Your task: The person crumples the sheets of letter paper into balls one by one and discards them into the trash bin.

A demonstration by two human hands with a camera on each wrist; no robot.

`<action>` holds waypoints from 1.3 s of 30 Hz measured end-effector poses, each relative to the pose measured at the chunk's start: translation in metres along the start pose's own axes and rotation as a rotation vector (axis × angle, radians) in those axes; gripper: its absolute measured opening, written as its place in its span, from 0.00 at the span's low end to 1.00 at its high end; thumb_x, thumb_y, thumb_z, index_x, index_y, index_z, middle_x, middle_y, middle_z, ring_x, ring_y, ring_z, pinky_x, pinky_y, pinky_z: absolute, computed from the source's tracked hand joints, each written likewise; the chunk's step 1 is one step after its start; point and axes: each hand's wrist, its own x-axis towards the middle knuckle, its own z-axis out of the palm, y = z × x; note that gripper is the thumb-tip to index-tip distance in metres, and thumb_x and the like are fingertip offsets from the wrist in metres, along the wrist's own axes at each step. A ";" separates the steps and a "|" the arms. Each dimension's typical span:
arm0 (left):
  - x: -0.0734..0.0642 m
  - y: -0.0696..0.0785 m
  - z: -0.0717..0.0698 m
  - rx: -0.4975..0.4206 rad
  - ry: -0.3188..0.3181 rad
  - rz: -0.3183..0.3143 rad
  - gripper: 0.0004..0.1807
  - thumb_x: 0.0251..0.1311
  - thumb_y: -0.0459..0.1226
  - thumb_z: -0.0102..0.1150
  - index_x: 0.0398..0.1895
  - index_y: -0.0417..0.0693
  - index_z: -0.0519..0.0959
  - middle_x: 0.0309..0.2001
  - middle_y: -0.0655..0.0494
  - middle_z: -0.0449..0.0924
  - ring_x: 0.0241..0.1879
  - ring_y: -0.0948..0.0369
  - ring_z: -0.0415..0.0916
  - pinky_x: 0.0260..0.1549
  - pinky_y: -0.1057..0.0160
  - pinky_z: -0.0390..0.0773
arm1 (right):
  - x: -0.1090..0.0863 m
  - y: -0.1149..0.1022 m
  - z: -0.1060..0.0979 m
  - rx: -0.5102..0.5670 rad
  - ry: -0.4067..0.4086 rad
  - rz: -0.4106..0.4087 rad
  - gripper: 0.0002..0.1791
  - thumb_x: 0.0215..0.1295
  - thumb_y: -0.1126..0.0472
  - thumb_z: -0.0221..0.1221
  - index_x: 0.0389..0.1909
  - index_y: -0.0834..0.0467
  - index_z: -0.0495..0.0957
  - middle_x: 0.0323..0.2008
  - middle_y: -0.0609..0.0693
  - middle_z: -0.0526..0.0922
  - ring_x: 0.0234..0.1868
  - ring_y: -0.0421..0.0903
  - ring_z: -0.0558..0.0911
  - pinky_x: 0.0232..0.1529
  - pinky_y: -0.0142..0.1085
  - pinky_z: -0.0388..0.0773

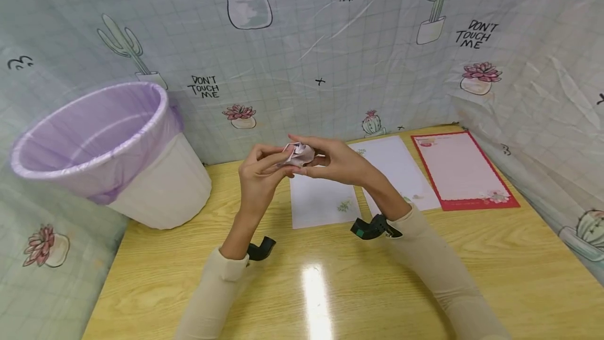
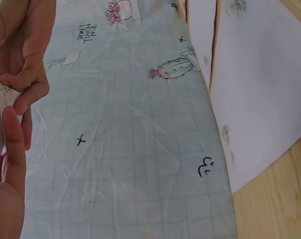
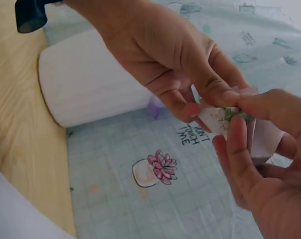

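Note:
A crumpled sheet of paper [image 1: 302, 155], pale with a printed floral corner, is held between both hands above the table. My left hand [image 1: 258, 174] grips it from the left with thumb and fingers. From the right, my right hand [image 1: 341, 161] curls its fingers round the same paper. In the right wrist view the green floral print of the crumpled paper [image 3: 229, 115] shows between the fingertips of both hands. Only a small part of the paper [image 2: 10, 95] appears at the left edge of the left wrist view; the fingers hide the rest.
Two white sheets with leaf prints, a nearer one [image 1: 321, 209] and another [image 1: 401, 167], lie on the wooden table [image 1: 264, 298]. A red-bordered sheet [image 1: 464, 172] lies at right. A white bin [image 1: 165, 193] with a purple liner [image 1: 94, 125] stands at left. Cactus-print cloth [image 1: 292, 56] hangs behind.

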 end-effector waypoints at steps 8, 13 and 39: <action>0.003 0.002 -0.001 -0.082 0.069 -0.054 0.05 0.58 0.14 0.61 0.35 0.20 0.84 0.39 0.42 0.74 0.28 0.61 0.77 0.22 0.66 0.82 | -0.001 0.004 0.005 -0.297 0.004 -0.202 0.43 0.62 0.69 0.69 0.76 0.67 0.60 0.61 0.62 0.79 0.53 0.49 0.84 0.49 0.33 0.83; 0.005 0.006 0.002 -0.009 0.071 -0.055 0.03 0.59 0.18 0.64 0.33 0.23 0.86 0.36 0.40 0.72 0.23 0.61 0.75 0.19 0.66 0.81 | -0.002 0.007 0.014 -0.463 0.139 -0.248 0.32 0.66 0.66 0.67 0.70 0.67 0.70 0.50 0.59 0.86 0.37 0.43 0.85 0.38 0.32 0.83; 0.001 0.010 -0.002 0.170 -0.089 -0.071 0.12 0.55 0.24 0.70 0.43 0.35 0.82 0.35 0.44 0.69 0.30 0.53 0.82 0.27 0.63 0.86 | 0.009 0.019 0.032 -0.241 0.283 -0.140 0.15 0.66 0.71 0.65 0.53 0.64 0.85 0.47 0.58 0.88 0.37 0.45 0.86 0.38 0.33 0.84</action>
